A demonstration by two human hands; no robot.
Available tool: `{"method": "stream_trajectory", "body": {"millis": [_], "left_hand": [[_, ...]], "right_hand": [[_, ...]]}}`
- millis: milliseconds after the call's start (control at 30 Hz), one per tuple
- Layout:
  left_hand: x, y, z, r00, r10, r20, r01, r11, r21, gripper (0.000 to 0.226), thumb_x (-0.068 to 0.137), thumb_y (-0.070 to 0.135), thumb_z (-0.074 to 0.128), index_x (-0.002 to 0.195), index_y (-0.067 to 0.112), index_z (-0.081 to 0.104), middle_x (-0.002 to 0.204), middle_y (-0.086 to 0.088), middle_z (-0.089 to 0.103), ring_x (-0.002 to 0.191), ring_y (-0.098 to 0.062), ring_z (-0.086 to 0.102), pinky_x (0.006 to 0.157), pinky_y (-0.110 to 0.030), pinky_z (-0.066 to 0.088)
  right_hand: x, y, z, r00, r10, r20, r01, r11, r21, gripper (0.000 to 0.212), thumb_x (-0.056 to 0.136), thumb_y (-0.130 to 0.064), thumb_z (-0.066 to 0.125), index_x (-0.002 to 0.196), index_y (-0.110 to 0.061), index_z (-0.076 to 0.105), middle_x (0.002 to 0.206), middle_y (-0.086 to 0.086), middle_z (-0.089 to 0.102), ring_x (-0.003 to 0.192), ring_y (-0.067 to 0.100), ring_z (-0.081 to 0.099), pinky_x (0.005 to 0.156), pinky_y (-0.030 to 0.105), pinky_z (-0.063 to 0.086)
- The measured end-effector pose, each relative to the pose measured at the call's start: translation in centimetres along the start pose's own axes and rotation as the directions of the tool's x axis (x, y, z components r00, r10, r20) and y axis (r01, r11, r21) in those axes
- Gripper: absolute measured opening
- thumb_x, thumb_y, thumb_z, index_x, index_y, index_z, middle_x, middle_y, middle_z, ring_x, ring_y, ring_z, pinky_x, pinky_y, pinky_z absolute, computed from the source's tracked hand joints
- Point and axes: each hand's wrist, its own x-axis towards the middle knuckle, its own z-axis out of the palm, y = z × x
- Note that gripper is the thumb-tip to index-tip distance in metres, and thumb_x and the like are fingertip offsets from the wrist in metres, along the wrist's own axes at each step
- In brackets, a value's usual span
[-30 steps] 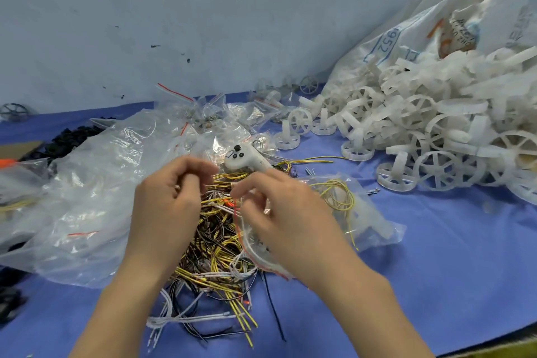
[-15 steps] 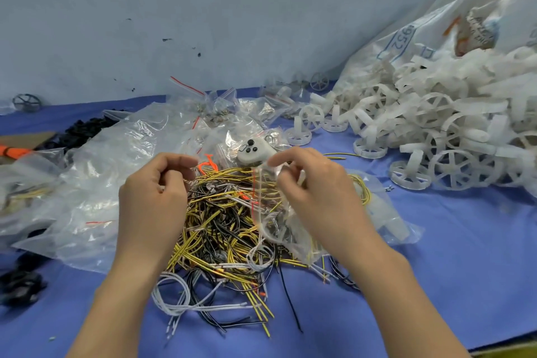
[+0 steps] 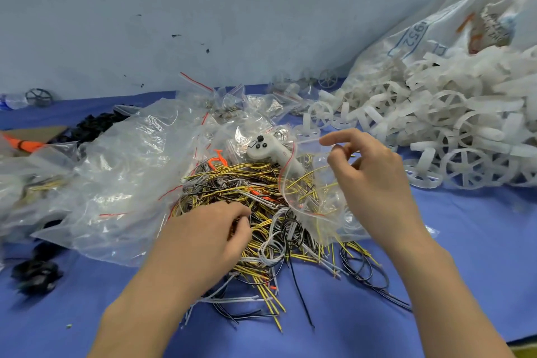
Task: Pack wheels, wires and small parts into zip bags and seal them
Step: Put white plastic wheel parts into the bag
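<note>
- While half a second ago both hands were raised together above the heap, the left hand (image 3: 203, 237) is now down in the near side of the wire pile (image 3: 247, 206), its fingers curled into the yellow, black and white strands; whether they have closed on any wires cannot be told. This looks like a reach for the next bundle to pack.
- At the far left, a large clear plastic sheet (image 3: 122, 171) covers small bags; their contents are too blurred to name, beyond a glimpse of yellow wires.
- Behind the pile lie more red-striped zip bags holding small parts, and a white handheld controller (image 3: 268, 150) rests there.
- Right of centre, the right hand (image 3: 369, 180) holds an open zip bag (image 3: 313, 200) by its mouth, thumb and forefinger pinching the rim, the other fingers loosely curled. Inside are yellow wires and what looks like a white wheel.
- At the far right, a white sack (image 3: 430, 38) spills white plastic wheels (image 3: 465, 131) across the blue table (image 3: 479, 256).
</note>
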Motion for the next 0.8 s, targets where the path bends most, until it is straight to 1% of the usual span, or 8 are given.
{"method": "stream_trajectory", "body": {"millis": [100,200,267,367,433,533,667,800], "left_hand": [[-0.3,1.5,0.9,0.997,-0.076,-0.017,0.078,0.975,0.209,0.04,0.096,0.061,0.025,0.115,0.038,0.052,0.105,0.015,0.064,0.095,-0.009,0.064,0.061,-0.028,0.041],[-0.6,3.1,1.9,0.988,-0.151,-0.014,0.146,0.928,0.342,0.036,0.098,0.061,0.027,0.103,0.032,0.048,0.094,0.009,0.06,0.089,-0.012,0.066,0.051,-0.028,0.026],[-0.7,3.4,2.2,0.986,-0.167,-0.007,0.156,0.904,0.397,0.03,0.099,0.058,0.031,0.091,0.03,0.039,0.083,0.007,0.051,0.086,-0.013,0.066,0.046,-0.028,0.016],[-0.6,2.9,2.3,0.986,-0.164,-0.027,0.162,0.906,0.39,0.026,0.101,0.051,0.034,0.088,0.029,0.033,0.086,0.007,0.052,0.088,-0.014,0.066,0.046,-0.028,0.019],[-0.5,2.5,2.1,0.983,-0.174,-0.062,0.184,0.942,0.282,0.026,0.1,0.051,0.034,0.089,0.028,0.04,0.088,0.009,0.056,0.085,-0.014,0.064,0.052,-0.029,0.03],[-0.1,2.0,1.0,0.974,-0.215,-0.072,0.207,0.972,-0.108,0.025,0.094,0.049,0.043,0.08,0.03,0.05,0.065,0.009,0.054,0.064,-0.006,0.054,0.053,-0.031,0.035],[0.5,1.0,-1.1,0.969,-0.23,-0.091,0.146,0.827,-0.543,0.023,0.09,0.043,0.057,0.075,0.025,0.058,0.05,0.013,0.045,0.046,-0.006,0.04,0.048,-0.027,0.033],[0.5,0.4,-3.2,0.955,-0.234,-0.182,0.028,0.684,-0.729,0.028,0.085,0.051,0.06,0.082,0.023,0.062,0.051,0.01,0.041,0.047,-0.004,0.036,0.042,-0.019,0.031]], "right_hand": [[0.0,0.0,-0.1,1.0,0.004,0.0,-0.004,1.0,0.007,0.021,0.092,-0.02,0.055,0.096,-0.033,0.07,0.081,-0.01,0.06,0.062,0.009,0.049,0.061,0.03,0.037],[0.1,-0.2,0.2,1.0,-0.011,0.021,0.011,1.0,0.001,0.021,0.093,-0.02,0.055,0.096,-0.034,0.07,0.081,-0.011,0.059,0.06,0.009,0.049,0.06,0.029,0.036],[0.1,-0.3,0.4,0.998,-0.036,0.047,0.037,0.999,-0.016,0.021,0.093,-0.02,0.055,0.095,-0.036,0.07,0.08,-0.011,0.059,0.06,0.008,0.049,0.059,0.028,0.037],[-0.1,-0.2,0.6,0.993,-0.072,0.093,0.075,0.997,-0.03,0.021,0.093,-0.019,0.057,0.095,-0.036,0.07,0.079,-0.013,0.058,0.061,0.007,0.05,0.061,0.028,0.039],[-0.1,0.0,0.6,0.99,-0.089,0.109,0.094,0.995,-0.042,0.021,0.093,-0.019,0.057,0.095,-0.035,0.07,0.079,-0.014,0.057,0.062,0.007,0.05,0.061,0.028,0.04],[-0.1,0.1,0.6,0.988,-0.103,0.115,0.11,0.993,-0.051,0.02,0.093,-0.02,0.057,0.096,-0.035,0.07,0.08,-0.013,0.057,0.062,0.006,0.051,0.062,0.029,0.042],[-0.1,0.1,0.6,0.985,-0.111,0.131,0.118,0.992,-0.052,0.02,0.094,-0.02,0.056,0.097,-0.035,0.07,0.081,-0.013,0.057,0.061,0.005,0.051,0.061,0.026,0.039],[-0.2,0.0,0.8,0.98,-0.109,0.164,0.122,0.99,-0.071,0.018,0.095,-0.022,0.055,0.096,-0.036,0.068,0.081,-0.015,0.056,0.062,0.004,0.052,0.06,0.024,0.036]]}}
